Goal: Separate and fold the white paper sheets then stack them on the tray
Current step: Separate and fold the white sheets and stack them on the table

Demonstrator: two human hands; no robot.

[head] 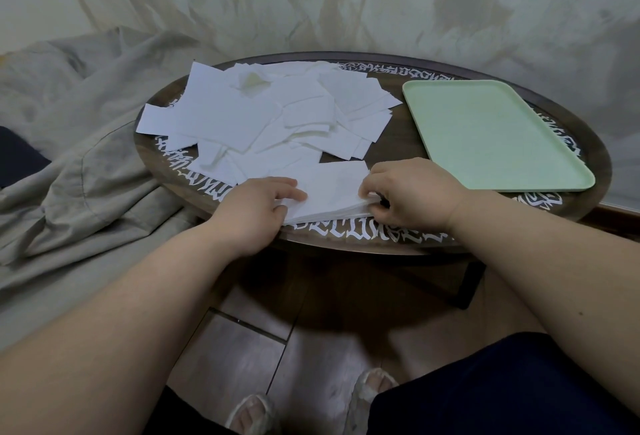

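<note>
A neat stack of white paper sheets point(332, 192) lies at the near edge of the round dark table point(388, 154). My left hand point(258, 207) rests on the stack's left side, fingers curled onto its top sheet. My right hand point(412, 193) pinches the stack's right edge with curled fingers. Behind them a loose heap of white sheets point(263, 115) spreads over the table's left and middle. The pale green tray point(491, 133) sits on the right of the table with nothing on it.
The table has a white patterned rim. A grey blanket point(79, 164) is bunched to the left, touching the table. A marbled wall rises behind. Below are a wooden floor, my knees and slippered feet point(308, 403).
</note>
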